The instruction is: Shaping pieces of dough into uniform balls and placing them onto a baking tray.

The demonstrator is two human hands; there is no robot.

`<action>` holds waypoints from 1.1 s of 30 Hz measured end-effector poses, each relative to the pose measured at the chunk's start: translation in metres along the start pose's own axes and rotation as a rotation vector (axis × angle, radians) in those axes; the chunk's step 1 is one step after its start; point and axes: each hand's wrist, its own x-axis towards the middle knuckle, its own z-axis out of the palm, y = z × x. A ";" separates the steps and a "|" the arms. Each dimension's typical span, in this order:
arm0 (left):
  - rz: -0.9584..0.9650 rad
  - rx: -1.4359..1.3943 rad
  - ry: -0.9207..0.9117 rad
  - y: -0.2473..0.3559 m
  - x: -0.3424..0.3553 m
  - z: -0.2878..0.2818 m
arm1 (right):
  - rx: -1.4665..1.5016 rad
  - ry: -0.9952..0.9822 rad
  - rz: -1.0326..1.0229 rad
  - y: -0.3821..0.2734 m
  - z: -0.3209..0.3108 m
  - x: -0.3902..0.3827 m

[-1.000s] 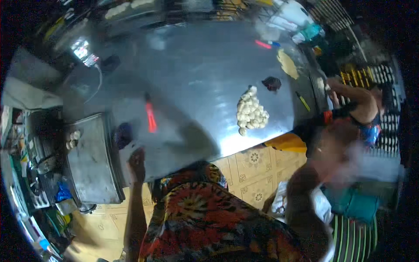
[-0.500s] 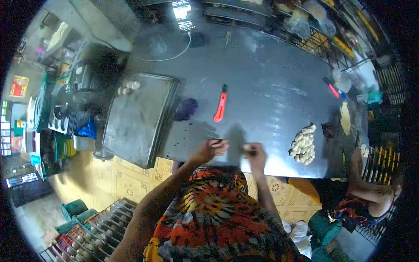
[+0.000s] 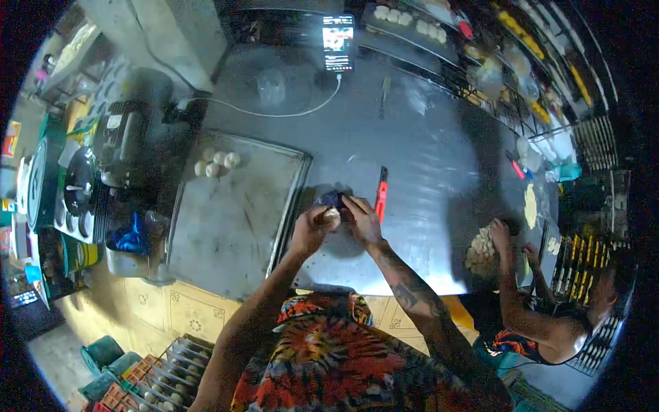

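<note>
My left hand is closed around a pale piece of dough above the dark tabletop. Beside it, the fingertips of my right hand are pressed into a deep purple, soft-looking lump just beyond the dough. A red box cutter lies right of my fingers. On the left, a worn metal tray holds several dough balls near its far end.
A co-worker at the right reaches to a dough pile. A lit phone with a white cable lies at the back. Pans crowd the left, racks the back right, and a rack of dough balls stands lower left.
Both my hands have moved up from the table's front edge and come together at the purple lump, the right moving leftward. The co-worker's hand has moved onto the dough pile.
</note>
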 end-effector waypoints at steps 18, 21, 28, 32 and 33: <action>-0.118 -0.087 0.129 0.016 -0.045 0.028 | -0.286 0.035 -0.491 0.042 0.003 0.008; -0.072 -0.036 0.151 0.004 -0.091 0.032 | -0.230 -0.152 -0.452 0.029 -0.013 0.015; -0.221 -0.299 0.161 -0.015 -0.107 0.044 | 0.170 -0.550 0.103 -0.031 -0.089 0.015; -0.323 -0.525 0.098 -0.002 -0.080 0.052 | 0.134 -0.363 0.261 -0.081 -0.092 -0.018; -0.303 -0.305 0.073 0.003 -0.076 0.049 | -0.099 -0.220 0.129 -0.094 -0.087 -0.032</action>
